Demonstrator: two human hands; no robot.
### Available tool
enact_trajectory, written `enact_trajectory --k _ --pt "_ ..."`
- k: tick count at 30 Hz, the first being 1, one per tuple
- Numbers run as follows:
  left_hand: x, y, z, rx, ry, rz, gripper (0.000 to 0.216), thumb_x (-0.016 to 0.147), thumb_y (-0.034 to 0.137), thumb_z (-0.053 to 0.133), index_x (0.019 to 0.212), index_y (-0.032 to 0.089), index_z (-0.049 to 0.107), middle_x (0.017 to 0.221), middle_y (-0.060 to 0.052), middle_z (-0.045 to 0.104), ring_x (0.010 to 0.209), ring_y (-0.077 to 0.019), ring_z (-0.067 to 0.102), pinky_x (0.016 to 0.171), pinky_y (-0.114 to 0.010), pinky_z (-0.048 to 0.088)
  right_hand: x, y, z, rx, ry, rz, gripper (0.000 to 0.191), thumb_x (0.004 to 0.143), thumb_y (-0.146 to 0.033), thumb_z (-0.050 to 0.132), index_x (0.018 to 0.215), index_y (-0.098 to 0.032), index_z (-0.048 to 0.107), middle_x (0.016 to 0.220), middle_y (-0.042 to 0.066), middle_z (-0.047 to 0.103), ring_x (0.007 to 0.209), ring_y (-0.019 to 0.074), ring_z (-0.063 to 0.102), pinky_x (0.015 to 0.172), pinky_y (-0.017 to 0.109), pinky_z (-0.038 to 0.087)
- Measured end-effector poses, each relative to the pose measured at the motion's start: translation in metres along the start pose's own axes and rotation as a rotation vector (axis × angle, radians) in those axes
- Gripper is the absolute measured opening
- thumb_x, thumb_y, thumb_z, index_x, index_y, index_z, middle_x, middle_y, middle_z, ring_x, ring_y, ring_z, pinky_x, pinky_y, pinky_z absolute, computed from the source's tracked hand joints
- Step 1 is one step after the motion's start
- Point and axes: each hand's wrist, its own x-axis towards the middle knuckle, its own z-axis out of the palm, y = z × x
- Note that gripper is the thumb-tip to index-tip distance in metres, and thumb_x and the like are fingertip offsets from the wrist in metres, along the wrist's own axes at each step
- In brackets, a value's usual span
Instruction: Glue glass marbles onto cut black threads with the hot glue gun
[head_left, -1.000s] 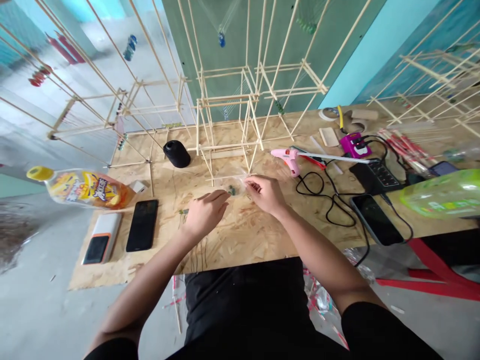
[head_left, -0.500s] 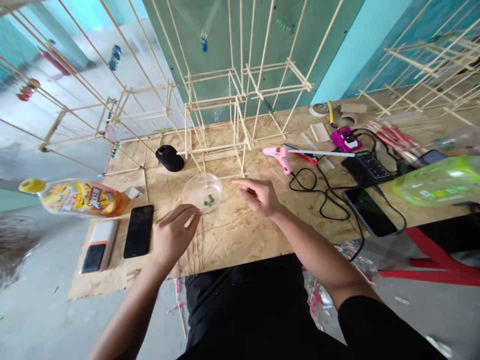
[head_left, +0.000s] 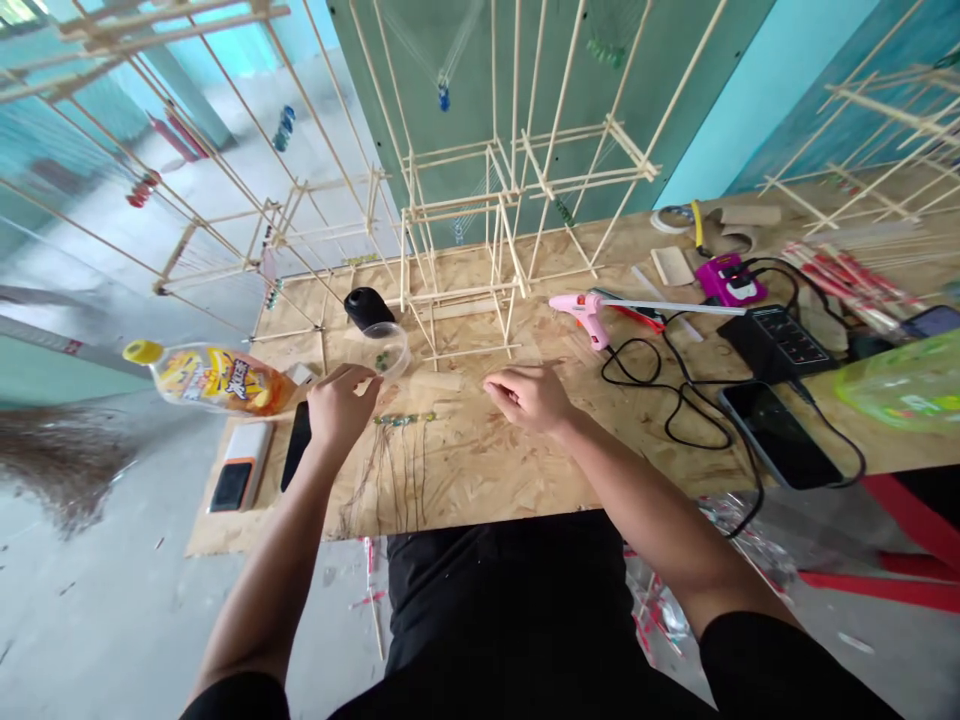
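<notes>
My left hand (head_left: 341, 405) pinches the near rim of a clear plastic bowl (head_left: 401, 350), which looks tilted on the wooden table (head_left: 480, 470). A few green beads (head_left: 382, 360) lie inside it. Just in front of the bowl, a row of small glassy beads (head_left: 405, 420) rests on the board, with thin threads (head_left: 409, 485) trailing toward the near edge. To the right, my right hand (head_left: 529, 397) hovers over or rests on the board, fingers curled together. Whatever its fingertips may hold is too small to make out.
A stick frame (head_left: 457, 300) stands behind the bowl, beside a black spool-like object (head_left: 367, 308). At right lie a pink glue gun (head_left: 585, 312), its cables, a phone (head_left: 780, 435) and a power strip (head_left: 776, 335). A drink bottle (head_left: 217, 380) and power bank (head_left: 241, 465) are left.
My left hand has shifted the bowl left and away from me, and the bead row in front now shows. My right index finger, stretched out before, has curled in.
</notes>
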Motion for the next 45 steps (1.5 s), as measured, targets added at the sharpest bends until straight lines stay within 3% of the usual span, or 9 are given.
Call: enact_trajectory --k 4,9,15,25,29,33,36,39,45 --pt "0.014 0.012 0.011 0.043 -0.055 -0.062 0.01 0.094 0.027 0.076 0.094 0.022 0.085 0.108 -0.006 0.089 0.091 -0.0258 0.083 0.075 -0.035 0.055 -0.002 0.001 0.004 -0.012 -0.036 0.011 0.028 0.11 -0.029 0.057 0.093 -0.022 0.078 0.082 0.002 0.082 0.064 0.0131 0.065 0.064 0.03 0.045" --pt "-0.002 0.026 0.003 0.087 0.002 -0.007 0.029 0.094 0.022 0.077 0.121 0.026 0.086 0.129 -0.004 0.087 0.073 -0.0181 0.076 0.067 -0.035 0.05 -0.006 -0.002 0.011 -0.027 -0.094 0.009 0.028 0.109 -0.028 0.057 0.093 -0.022 0.079 0.084 0.003 0.083 0.07 0.0161 0.07 0.066 0.032 0.044" --pt "-0.034 0.037 0.008 -0.037 -0.169 0.249 0.015 0.095 0.034 0.084 0.107 0.026 0.089 0.105 -0.004 0.089 0.092 -0.0258 0.079 0.074 -0.035 0.058 -0.006 -0.008 0.012 -0.027 -0.147 0.01 0.03 0.109 -0.03 0.057 0.092 -0.023 0.081 0.085 0.004 0.083 0.071 0.0183 0.069 0.067 0.035 0.044" --pt "-0.04 0.047 0.026 -0.098 -0.311 0.324 0.013 0.094 0.025 0.084 0.105 0.026 0.09 0.1 -0.005 0.089 0.095 -0.0287 0.074 0.081 -0.04 0.062 -0.006 -0.012 0.015 0.06 -0.033 0.071 0.025 0.105 -0.033 0.062 0.086 -0.024 0.076 0.081 0.002 0.08 0.069 0.0161 0.067 0.065 0.033 0.043" --pt "-0.046 0.064 0.005 -0.347 -0.208 0.34 0.009 0.097 0.02 0.081 0.103 0.021 0.088 0.1 -0.006 0.088 0.092 -0.0236 0.077 0.086 -0.04 0.064 -0.003 -0.005 0.015 0.033 0.17 0.23 0.024 0.109 -0.036 0.059 0.091 -0.023 0.068 0.075 0.001 0.069 0.064 0.015 0.06 0.064 0.032 0.043" --pt "-0.057 0.086 -0.036 -0.608 -0.158 0.339 0.011 0.097 0.016 0.081 0.104 0.022 0.088 0.102 -0.006 0.085 0.088 -0.0168 0.077 0.068 -0.027 0.06 0.011 0.017 0.017 0.071 0.4 0.435 0.03 0.103 -0.046 0.071 0.121 -0.023 0.064 0.111 0.009 0.073 0.068 0.015 0.058 0.068 0.034 0.054" --pt "-0.067 0.098 -0.06 -0.734 -0.17 0.364 0.017 0.096 0.01 0.081 0.105 0.023 0.086 0.095 -0.005 0.082 0.083 -0.0149 0.075 0.067 -0.026 0.058 0.028 0.034 0.023 0.089 0.37 0.488 0.036 0.103 -0.043 0.072 0.131 -0.023 0.062 0.13 0.015 0.073 0.074 0.0177 0.065 0.076 0.038 0.06" --pt "-0.081 0.106 -0.072 -0.81 -0.185 0.375 0.022 0.095 0.005 0.079 0.107 0.023 0.085 0.094 -0.005 0.081 0.081 -0.0157 0.076 0.07 -0.029 0.061 0.04 0.044 0.024 0.028 0.288 0.451 0.014 0.109 -0.036 0.058 0.11 -0.024 0.066 0.116 0.013 0.079 0.09 0.0243 0.072 0.085 0.04 0.059" --pt "-0.106 0.106 -0.082 -0.885 -0.195 0.311 0.027 0.096 0.004 0.076 0.111 0.024 0.085 0.094 -0.007 0.08 0.083 -0.018 0.078 0.069 -0.029 0.065 0.017 0.028 0.0 -0.019 0.284 0.398 0.025 0.113 -0.032 0.049 0.097 -0.025 0.066 0.101 0.012 0.08 0.092 0.0261 0.072 0.083 0.04 0.054"
